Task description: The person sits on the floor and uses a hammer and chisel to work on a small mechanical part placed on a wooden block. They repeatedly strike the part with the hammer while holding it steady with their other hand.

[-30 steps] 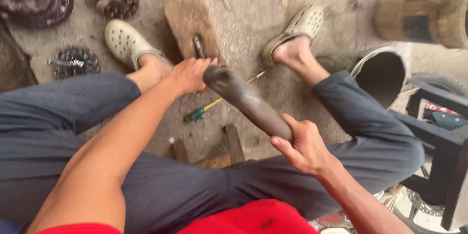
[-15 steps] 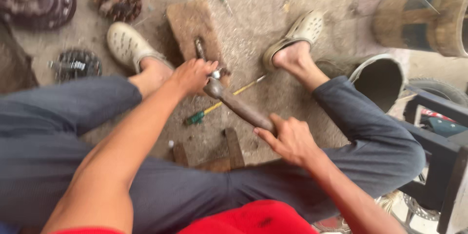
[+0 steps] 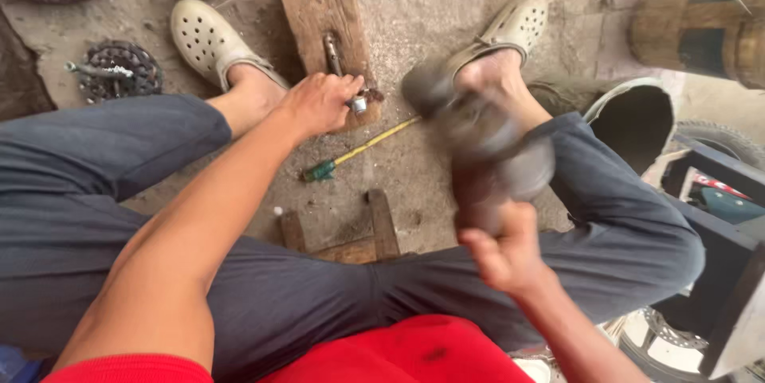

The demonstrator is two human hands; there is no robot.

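While left hand point(image 3: 319, 102) pinches small metal piece point(image 3: 358, 104) on wood block point(image 3: 319, 8), right hand point(image 3: 502, 251) grips hammer point(image 3: 478, 136), blurred, raised right of block, well apart from left hand. Metal rod point(image 3: 331, 52) lies on block just beyond piece. Screwdriver point(image 3: 351, 156), green handle, yellow shaft, on ground below block. Dark bucket point(image 3: 637, 116) beside right foot; contents hidden.
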